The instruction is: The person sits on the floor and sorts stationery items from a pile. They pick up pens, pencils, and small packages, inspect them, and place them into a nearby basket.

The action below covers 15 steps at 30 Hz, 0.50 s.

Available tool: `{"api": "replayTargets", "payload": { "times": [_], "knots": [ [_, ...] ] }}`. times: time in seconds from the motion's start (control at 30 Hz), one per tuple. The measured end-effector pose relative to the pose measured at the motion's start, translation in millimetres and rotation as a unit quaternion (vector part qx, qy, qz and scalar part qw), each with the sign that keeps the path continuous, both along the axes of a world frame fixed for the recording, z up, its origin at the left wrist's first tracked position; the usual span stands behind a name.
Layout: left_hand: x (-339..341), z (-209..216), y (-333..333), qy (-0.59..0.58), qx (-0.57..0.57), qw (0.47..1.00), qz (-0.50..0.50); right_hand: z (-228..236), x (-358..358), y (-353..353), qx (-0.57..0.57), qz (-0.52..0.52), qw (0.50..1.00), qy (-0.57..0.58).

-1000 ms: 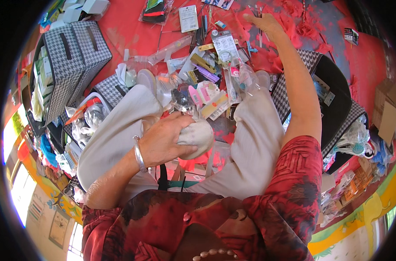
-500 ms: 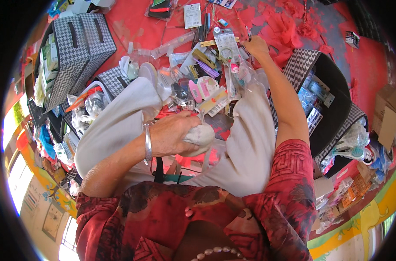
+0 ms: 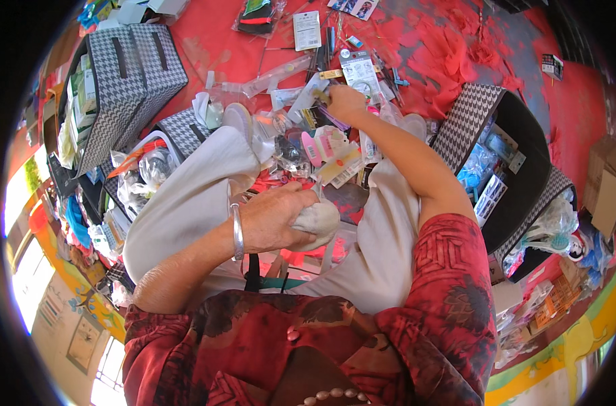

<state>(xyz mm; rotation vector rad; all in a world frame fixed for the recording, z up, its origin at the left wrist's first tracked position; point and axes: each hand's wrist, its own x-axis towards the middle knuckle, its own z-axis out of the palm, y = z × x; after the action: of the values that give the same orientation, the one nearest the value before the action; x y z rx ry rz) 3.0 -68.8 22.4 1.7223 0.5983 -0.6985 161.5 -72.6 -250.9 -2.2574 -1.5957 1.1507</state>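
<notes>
My left hand (image 3: 275, 220), with a silver bangle at the wrist, is closed around a cream, rounded, soft-looking bundle (image 3: 321, 222) above my lap. Farther out, my right hand (image 3: 346, 103) reaches into a heap of small packaged goods, fingers bent together at a yellowish-olive strip (image 3: 323, 97). Whether that strip is in its grip is hidden. Purple sticks (image 3: 334, 120) lie partly beneath this hand. Just beyond it is a white card pack (image 3: 359, 71). Closer to my knees are a pink oval-handled item (image 3: 311, 147) and a barcoded card pack (image 3: 342, 168).
Houndstooth storage boxes stand at the left (image 3: 122, 81) and right (image 3: 465, 115), the right one holding blue packets (image 3: 480, 166). A cardboard box (image 3: 609, 193) sits at the far right. Torn red sheeting (image 3: 446, 64) covers the floor ahead. A clear plastic strip (image 3: 277, 76) lies beyond my left knee.
My right hand has moved left and slightly nearer, from the dark slender tools beside the white card pack to the olive and purple items. My left hand still holds the cream bundle.
</notes>
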Motion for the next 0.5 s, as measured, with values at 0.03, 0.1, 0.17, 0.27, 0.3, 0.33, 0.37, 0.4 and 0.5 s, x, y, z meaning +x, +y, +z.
{"api": "replayTargets", "payload": {
  "times": [0.03, 0.1, 0.17, 0.27, 0.3, 0.33, 0.37, 0.4, 0.5],
  "knots": [
    [-1.1, 0.1, 0.9, 0.003, -0.001, 1.0, 0.004, -2.8, 11.3, 0.9, -0.006, -0.006, 0.999, 0.035],
    [-2.2, 0.9, 1.0, 0.004, 0.001, 1.0, 0.011, -3.9, 35.8, 0.2, 0.002, -0.017, 0.994, 0.111],
    [-1.7, 0.3, 2.5, -0.005, 0.01, 1.0, 0.009, -0.7, 46.7, 1.5, -0.079, -0.119, 0.927, 0.346],
    [-0.6, 0.2, 2.8, -0.011, 0.001, 1.0, 0.003, 11.5, 52.2, -2.0, -0.137, -0.249, 0.796, 0.534],
    [-0.1, 0.0, 2.1, -0.006, -0.004, 1.0, 0.0, 16.3, 51.9, -4.0, -0.136, -0.252, 0.771, 0.569],
    [0.1, 0.1, 1.4, -0.002, -0.008, 1.0, -0.002, 21.1, 51.7, -5.8, -0.136, -0.254, 0.744, 0.603],
    [0.3, 0.2, 1.0, 0.004, -0.012, 1.0, -0.005, 25.7, 51.4, -7.3, -0.133, -0.251, 0.714, 0.639],
    [0.6, 0.1, 0.2, -0.005, -0.007, 1.0, -0.004, 29.8, 51.2, -8.6, -0.126, -0.235, 0.705, 0.657],
    [1.7, -0.9, -1.8, -0.017, -0.001, 1.0, 0.0, 37.6, 49.5, -10.7, -0.117, -0.225, 0.709, 0.658]
  ]
}}
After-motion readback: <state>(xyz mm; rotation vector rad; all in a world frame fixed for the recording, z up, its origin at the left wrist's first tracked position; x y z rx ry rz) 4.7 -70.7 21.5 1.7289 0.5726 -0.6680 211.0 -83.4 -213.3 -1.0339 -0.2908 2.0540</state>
